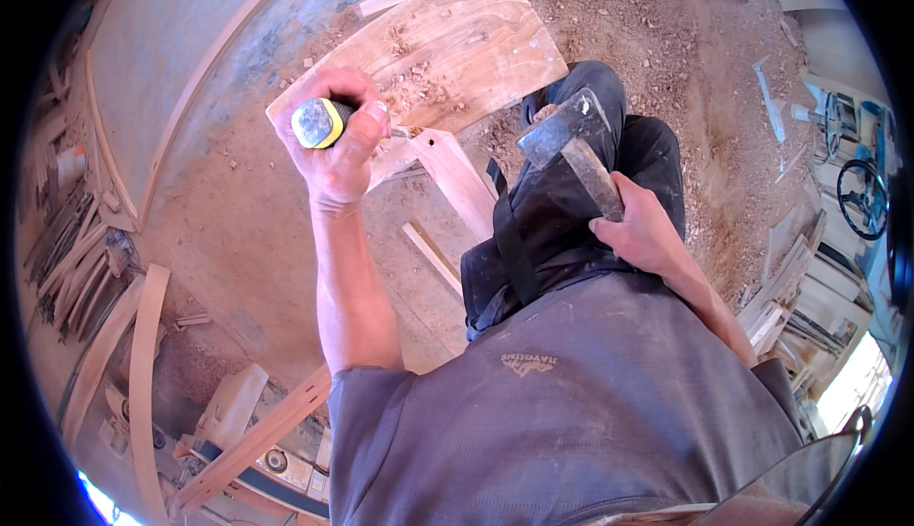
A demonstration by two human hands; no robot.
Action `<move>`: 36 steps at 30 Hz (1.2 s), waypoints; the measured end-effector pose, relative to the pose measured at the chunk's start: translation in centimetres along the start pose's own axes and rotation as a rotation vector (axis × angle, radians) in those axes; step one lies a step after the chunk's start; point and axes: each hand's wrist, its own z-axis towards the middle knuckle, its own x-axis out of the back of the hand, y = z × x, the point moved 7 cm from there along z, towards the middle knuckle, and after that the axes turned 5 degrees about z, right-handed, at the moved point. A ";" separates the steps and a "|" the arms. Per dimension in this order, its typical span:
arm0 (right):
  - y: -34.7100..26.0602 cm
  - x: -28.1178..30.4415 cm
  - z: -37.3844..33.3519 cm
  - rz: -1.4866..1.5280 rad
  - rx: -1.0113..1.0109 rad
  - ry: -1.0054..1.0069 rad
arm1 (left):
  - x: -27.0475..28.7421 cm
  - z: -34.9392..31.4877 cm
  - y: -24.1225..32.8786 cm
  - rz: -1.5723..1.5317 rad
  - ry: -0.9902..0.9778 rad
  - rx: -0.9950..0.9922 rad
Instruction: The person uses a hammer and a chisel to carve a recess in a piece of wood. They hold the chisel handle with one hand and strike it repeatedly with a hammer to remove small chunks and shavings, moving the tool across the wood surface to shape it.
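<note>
My left hand (335,150) is closed around the yellow-and-black handle of a chisel (319,123), its worn metal end cap facing up. The blade is mostly hidden behind my fingers, close to a pale wooden piece (455,178) with a small dark hole near its end. That piece runs from beside the wide board toward my legs. My right hand (649,229) grips the short handle of a hammer (568,133). The hammer's blocky metal head is over my dark trousers, apart from the chisel.
A wide wooden board (476,40) strewn with wood chips lies ahead. A narrow wood strip (433,255) rests on the dusty floor near my legs. Long curved timbers (148,383) and stacked scraps stand at left. A black handwheel (863,199) is at far right.
</note>
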 end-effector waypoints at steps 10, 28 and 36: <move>-2.0 1.1 -0.9 0.062 0.125 0.106 | -1.7 -0.3 -0.1 0.123 -0.013 0.099; -19.0 2.1 -5.0 -0.068 0.972 0.325 | -1.4 -3.3 -1.3 0.167 -0.007 0.003; -17.2 -0.7 -0.9 -0.575 0.753 0.102 | 0.7 -5.8 -6.9 0.122 0.109 0.058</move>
